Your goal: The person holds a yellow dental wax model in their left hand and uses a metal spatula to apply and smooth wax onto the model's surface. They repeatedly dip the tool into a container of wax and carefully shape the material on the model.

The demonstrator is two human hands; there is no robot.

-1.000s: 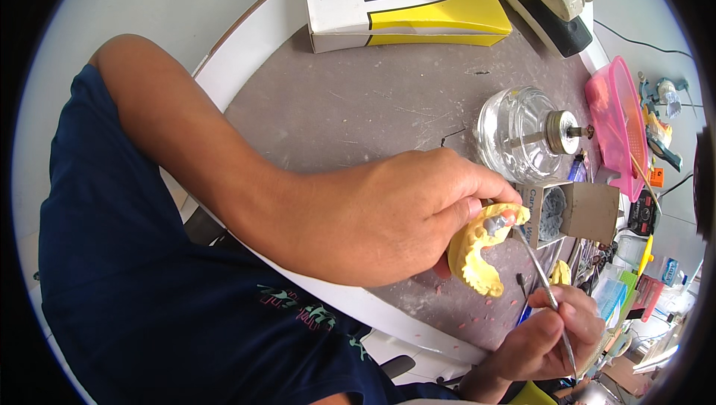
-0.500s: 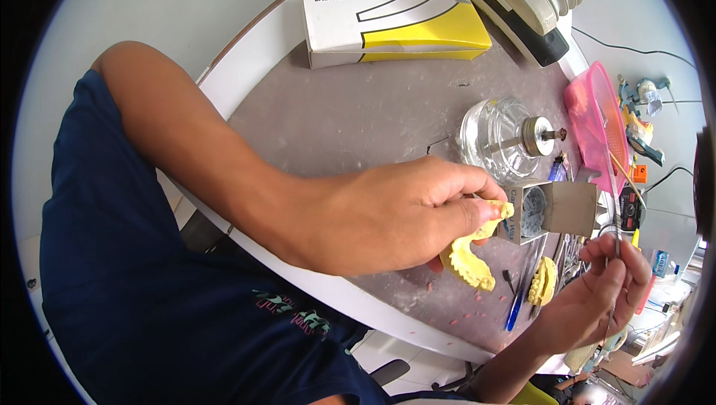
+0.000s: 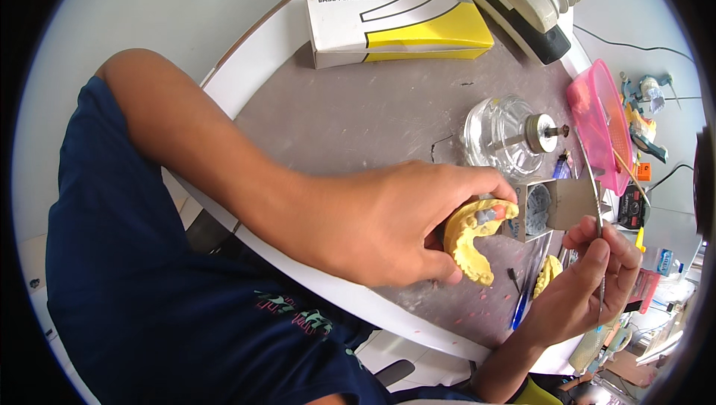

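My left hand (image 3: 373,222) grips a yellow horseshoe-shaped dental cast (image 3: 464,247), thumb along its lower end and index finger over its upper end. A grey wax patch (image 3: 485,216) and a pink patch (image 3: 501,212) sit on the cast's upper arm. Between thumb and fingers, my right hand (image 3: 589,278) holds a thin metal wax carver (image 3: 598,207) nearly upright, apart from the cast. Beyond the cast stands a small opened carton (image 3: 573,207) with grey wax (image 3: 538,209) inside. A second yellow dental cast (image 3: 548,277) lies on the table, partly hidden by my right hand.
A glass spirit lamp (image 3: 503,136) with a metal cap stands behind the carton. Farther back lie a white-and-yellow box (image 3: 399,24) and a pink basket (image 3: 600,125). A blue-handled tool (image 3: 520,308) and pink crumbs are on the grey tabletop (image 3: 350,114).
My left thumb has shifted from the cast's upper arm to its lower end, uncovering the grey and pink patches. My right hand has moved slightly left with the wax carver, which now tilts differently.
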